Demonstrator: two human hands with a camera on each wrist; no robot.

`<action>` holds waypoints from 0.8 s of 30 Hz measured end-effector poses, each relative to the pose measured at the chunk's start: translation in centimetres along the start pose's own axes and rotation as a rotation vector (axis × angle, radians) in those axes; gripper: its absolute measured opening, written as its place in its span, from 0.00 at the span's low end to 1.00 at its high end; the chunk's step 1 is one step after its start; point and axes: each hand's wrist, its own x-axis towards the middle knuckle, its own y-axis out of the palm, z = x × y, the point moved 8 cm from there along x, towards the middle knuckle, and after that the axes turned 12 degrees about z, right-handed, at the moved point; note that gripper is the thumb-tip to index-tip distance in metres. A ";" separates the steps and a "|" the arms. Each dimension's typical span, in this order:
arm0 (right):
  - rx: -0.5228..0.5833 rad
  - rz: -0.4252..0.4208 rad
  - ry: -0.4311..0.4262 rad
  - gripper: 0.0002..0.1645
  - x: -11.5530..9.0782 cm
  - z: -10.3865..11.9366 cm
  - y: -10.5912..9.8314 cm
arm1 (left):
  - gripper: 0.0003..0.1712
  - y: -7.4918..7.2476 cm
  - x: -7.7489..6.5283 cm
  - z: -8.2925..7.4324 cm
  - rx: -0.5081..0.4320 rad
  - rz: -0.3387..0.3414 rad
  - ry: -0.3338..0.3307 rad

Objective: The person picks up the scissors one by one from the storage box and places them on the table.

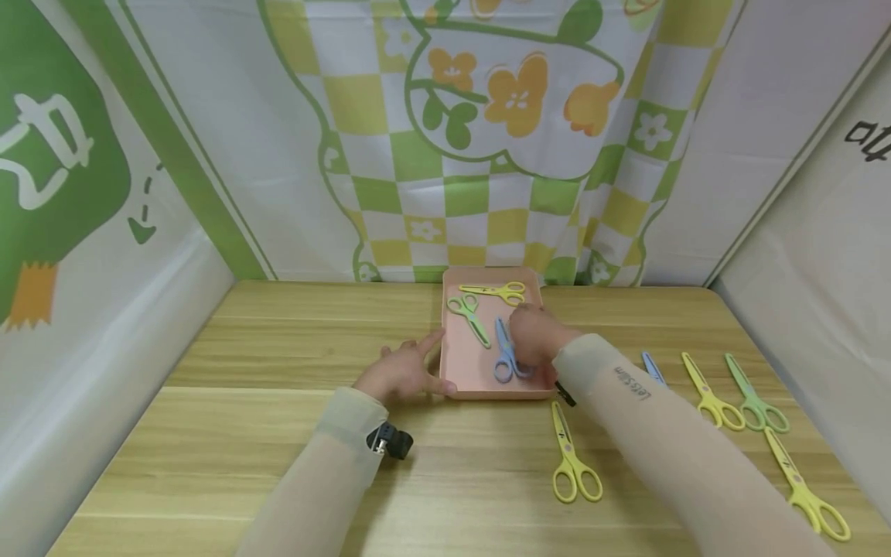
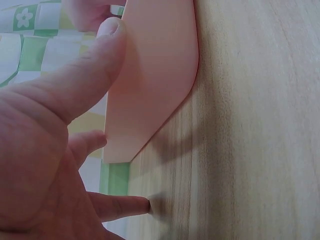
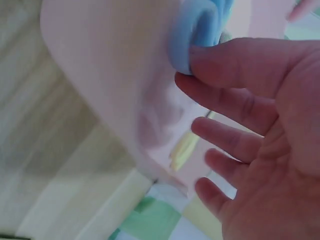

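A shallow pink tray point(image 1: 461, 375) stands at the back middle of the wooden table. My left hand point(image 1: 400, 374) is at its left side, fingers spread and thumb on the near left corner; the left wrist view shows the thumb point(image 2: 92, 75) against the tray wall. Over the tray, my right hand point(image 1: 536, 338) pinches one handle loop of blue scissors point(image 1: 503, 352) between thumb and index finger. In the right wrist view the blue loop point(image 3: 181, 42) is plain, while the other fingers stay off it. Yellow scissors point(image 1: 491, 291) and green scissors point(image 1: 471, 316) lie in the tray.
Yellow scissors point(image 1: 567, 451) lie in front of the tray. Farther right are blue scissors point(image 1: 651, 365) partly hidden by my right arm, yellow scissors point(image 1: 703, 392), green scissors point(image 1: 750, 398) and more yellow scissors point(image 1: 795, 481). A checked curtain point(image 1: 418, 186) hangs behind the table.
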 end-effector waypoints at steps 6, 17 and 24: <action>0.026 -0.086 -0.087 0.12 -2.2 -1.0 -1.1 | 0.63 0.1 0.0 -0.1 -0.003 0.005 0.000; 0.148 -0.345 -0.223 0.20 -9.4 -1.9 -1.7 | 0.64 -0.2 0.0 -0.2 0.013 0.009 0.016; 0.148 -0.429 -0.212 0.22 -14.0 -1.5 0.2 | 0.64 0.0 0.0 -0.1 0.005 0.019 0.009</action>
